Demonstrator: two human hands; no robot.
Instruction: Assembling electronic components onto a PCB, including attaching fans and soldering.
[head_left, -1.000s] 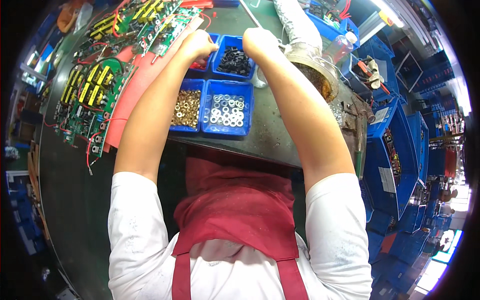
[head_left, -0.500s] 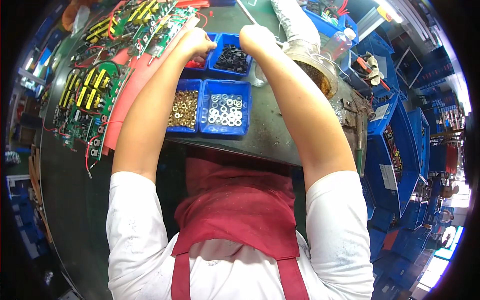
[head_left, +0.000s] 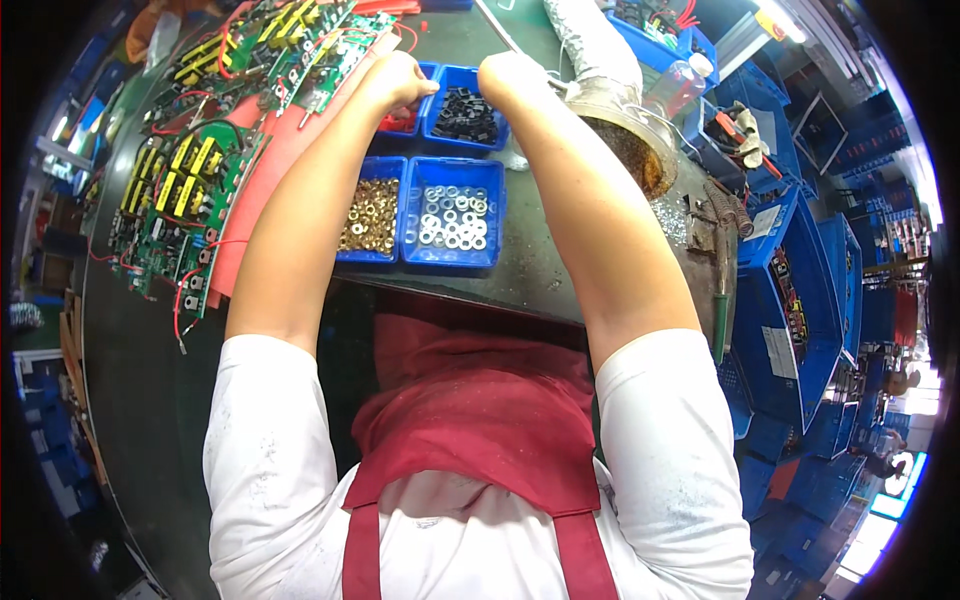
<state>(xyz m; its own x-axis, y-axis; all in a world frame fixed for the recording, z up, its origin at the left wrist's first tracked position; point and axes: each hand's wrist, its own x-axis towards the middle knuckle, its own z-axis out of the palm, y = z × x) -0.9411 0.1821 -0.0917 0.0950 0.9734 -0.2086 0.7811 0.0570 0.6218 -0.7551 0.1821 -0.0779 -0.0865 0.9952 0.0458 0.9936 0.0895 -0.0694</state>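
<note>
My left hand [head_left: 402,82] is over the small blue bin of red pieces [head_left: 400,123], its fingers drawn together in a pinch. Whatever lies between those fingertips is too small to make out. At the right edge of the neighbouring bin of black parts [head_left: 465,118] is my right hand [head_left: 512,76], bent at the wrist so that its fingers are hidden. Closer to me stand two more blue bins, one with brass-coloured nuts [head_left: 372,215] and one with silvery washers [head_left: 455,218].
Green circuit boards [head_left: 180,180] with yellow-wrapped parts lie on a pink sheet [head_left: 245,210] at the left. Right of my right arm are a metal duct opening [head_left: 640,160], a clear bottle [head_left: 680,85] and a green-handled tool [head_left: 720,325]. Large blue crates [head_left: 800,310] stand beyond the table edge.
Both hands stay almost in place. My right forearm and elbow have shifted slightly to the left, and the view has moved a little.
</note>
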